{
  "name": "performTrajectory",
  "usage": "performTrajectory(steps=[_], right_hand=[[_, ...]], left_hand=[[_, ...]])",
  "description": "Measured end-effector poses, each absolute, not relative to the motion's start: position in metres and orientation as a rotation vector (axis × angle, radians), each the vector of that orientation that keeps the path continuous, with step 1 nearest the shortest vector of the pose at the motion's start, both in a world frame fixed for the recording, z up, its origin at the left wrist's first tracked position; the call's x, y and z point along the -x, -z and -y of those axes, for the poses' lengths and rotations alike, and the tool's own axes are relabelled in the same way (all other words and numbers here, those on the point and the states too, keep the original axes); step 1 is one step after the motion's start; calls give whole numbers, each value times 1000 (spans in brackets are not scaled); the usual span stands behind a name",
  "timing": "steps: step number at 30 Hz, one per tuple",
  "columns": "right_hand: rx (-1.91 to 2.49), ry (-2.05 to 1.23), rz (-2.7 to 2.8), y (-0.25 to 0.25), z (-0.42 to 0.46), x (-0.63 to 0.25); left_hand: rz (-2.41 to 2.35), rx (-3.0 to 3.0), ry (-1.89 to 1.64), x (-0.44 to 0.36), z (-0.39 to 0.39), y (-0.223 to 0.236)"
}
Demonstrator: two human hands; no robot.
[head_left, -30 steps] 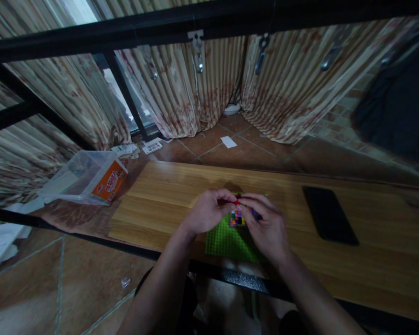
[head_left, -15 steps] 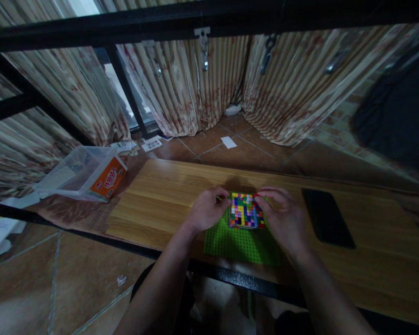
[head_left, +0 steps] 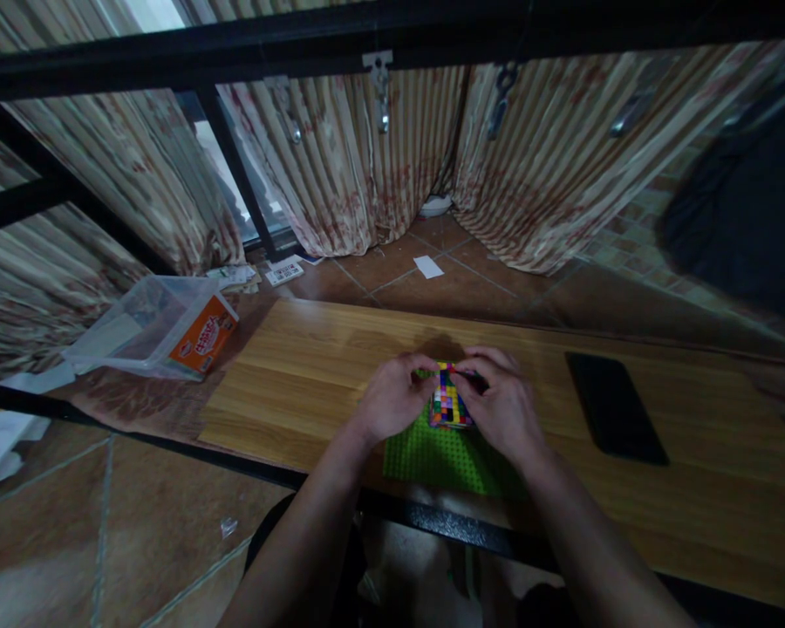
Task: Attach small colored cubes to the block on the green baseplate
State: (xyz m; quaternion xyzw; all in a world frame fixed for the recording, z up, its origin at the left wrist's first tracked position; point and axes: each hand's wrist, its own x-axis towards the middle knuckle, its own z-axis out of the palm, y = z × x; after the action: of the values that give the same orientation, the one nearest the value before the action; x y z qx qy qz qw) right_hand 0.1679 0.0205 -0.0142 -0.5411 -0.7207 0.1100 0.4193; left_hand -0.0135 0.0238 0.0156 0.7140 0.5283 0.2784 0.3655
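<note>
Brick block, multicoloured, sits on the green studded plate, which lies on the wood-grain table near its front edge. Only the left and middle part of the block's top shows; the right part is covered by the right hand. The plate's far portion is hidden under the block and both hands, so its full outline cannot be read.

Left hand is at the block's left side, thumb and forefinger bent toward each other near its far left corner. Right hand reaches over the block from the right, thumb and fingers drawn together above it. Cannot tell whether either set of fingers grips a small brick or is merely pressing on the top; the tips are dim and small, and contact is unclear. Remaining fingers of the left hand are curled largely out of sight.

Dark flat slab, phone-like, lies on the table to the right of the right hand; no markings legible. Clear plastic box with an orange label is beyond the table's left end; its contents are blurred. White object is cut off by the left border. Dark bulky form, upper right, is too shadowed to identify.
</note>
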Motion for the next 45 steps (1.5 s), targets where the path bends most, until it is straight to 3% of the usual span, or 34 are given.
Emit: performTrajectory(steps=[14, 31, 45], right_hand=[[1394, -193, 1915, 16, -20, -173], [1497, -714, 1401, 26, -24, -167], [1539, -868, 1201, 17, -27, -160]], left_hand=[[-1235, -1999, -697, 4, -21, -10], [-1268, -1987, -691, 1, -17, -14], [-1259, -2045, -703, -1, -17, -9]])
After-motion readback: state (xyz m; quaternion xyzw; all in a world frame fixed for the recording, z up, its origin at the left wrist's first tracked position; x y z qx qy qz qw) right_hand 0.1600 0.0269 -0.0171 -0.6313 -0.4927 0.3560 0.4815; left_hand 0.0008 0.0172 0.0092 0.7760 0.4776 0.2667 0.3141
